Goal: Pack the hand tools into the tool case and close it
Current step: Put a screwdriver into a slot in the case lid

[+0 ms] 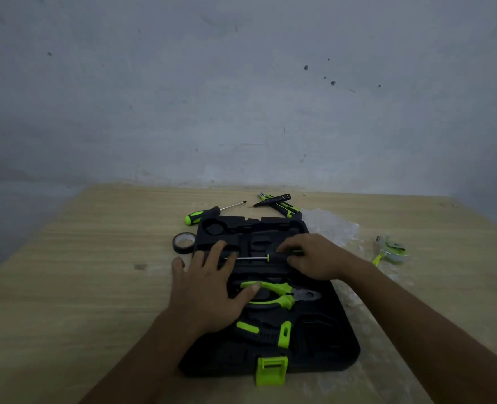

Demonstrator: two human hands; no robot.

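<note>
The black tool case (pixel 323 342) lies open on the wooden table, its green latch (pixel 271 369) toward me. My right hand (pixel 314 256) grips the handle of a screwdriver (pixel 248 258) lying across a slot in the case's middle. My left hand (pixel 209 290) rests flat with fingers spread on the case's left side, fingertips touching the green-handled pliers (pixel 282 293) seated in their slot. A green and black tool (pixel 266 333) sits in the slot below. Beyond the case lie a second screwdriver (pixel 206 214), a tester pen (pixel 272 200) and a green-handled cutter (pixel 285 208).
A roll of black tape (pixel 184 242) lies against the case's far left corner. A green tape measure (pixel 391 249) rests on the table at the right, beside crumpled clear plastic (pixel 334 228). A grey wall stands behind the table's far edge.
</note>
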